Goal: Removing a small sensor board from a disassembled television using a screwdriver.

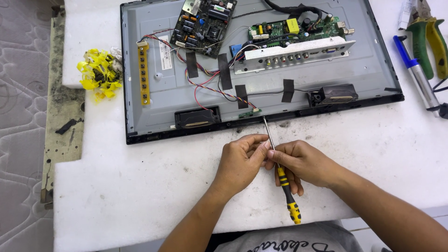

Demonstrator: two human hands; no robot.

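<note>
An opened flat screen panel (373, 70) lies back-up on the white foam table, its circuit boards (203, 23), wires and black tape strips showing. I hold a screwdriver (288, 196) with a yellow and black handle; its metal shaft points up to the panel's lower black edge near a small green board (249, 112). My right hand (303, 163) grips the screwdriver where shaft meets handle. My left hand (240, 161) pinches the shaft just above it.
A crumpled yellow tape wad (99, 73) lies left of the panel. Green-handled pliers (427, 42) and a blue and silver tool (416, 70) lie at the right. The white foam table (140, 186) ends at the left, by a patterned grey mattress (23, 116).
</note>
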